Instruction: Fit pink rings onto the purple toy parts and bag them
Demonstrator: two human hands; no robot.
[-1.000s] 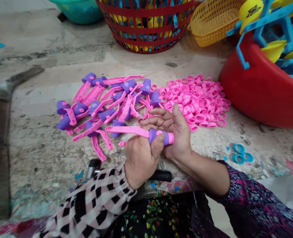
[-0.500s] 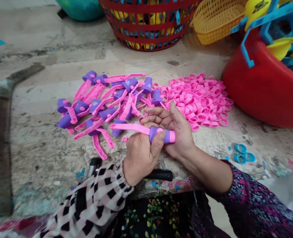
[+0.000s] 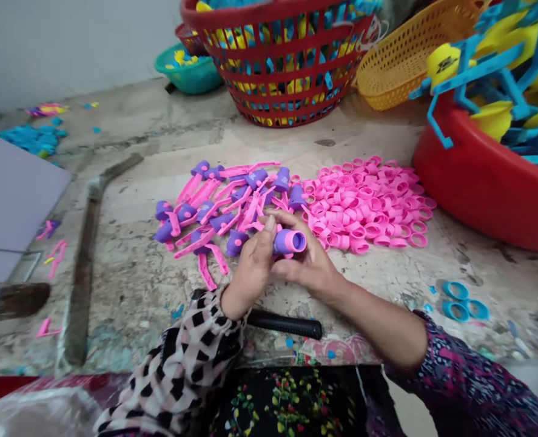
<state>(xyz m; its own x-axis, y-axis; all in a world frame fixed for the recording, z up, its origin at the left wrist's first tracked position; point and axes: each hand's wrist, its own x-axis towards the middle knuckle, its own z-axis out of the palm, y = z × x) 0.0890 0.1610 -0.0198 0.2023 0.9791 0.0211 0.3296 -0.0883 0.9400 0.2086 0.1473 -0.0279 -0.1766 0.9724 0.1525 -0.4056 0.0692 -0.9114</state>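
Both of my hands are at a purple plastic cup [image 3: 283, 242] that has a pink ring round its open end and a pink arm largely hidden by my fingers. My left hand [image 3: 251, 267] grips it from the left, thumb up. My right hand [image 3: 314, 264] wraps round it from the right, fingers behind and thumb below. The open end faces up toward me, to the right. Just beyond lies a heap of purple cups with pink arms [image 3: 205, 212]. To its right is a pile of loose pink rings [image 3: 364, 206].
A black-handled tool [image 3: 287, 324] lies near the front edge. At left are a bent bar [image 3: 84, 273] and a brush [image 3: 18, 300]. Several blue rings [image 3: 456, 311] sit at right. Behind stand a red basket [image 3: 291, 91], a yellow basket [image 3: 387, 73] and a red tub [image 3: 478, 200].
The cup has turned so its ringed open end faces me. My right hand, flat and spread before, is now closed round it. The view has shifted up and left.
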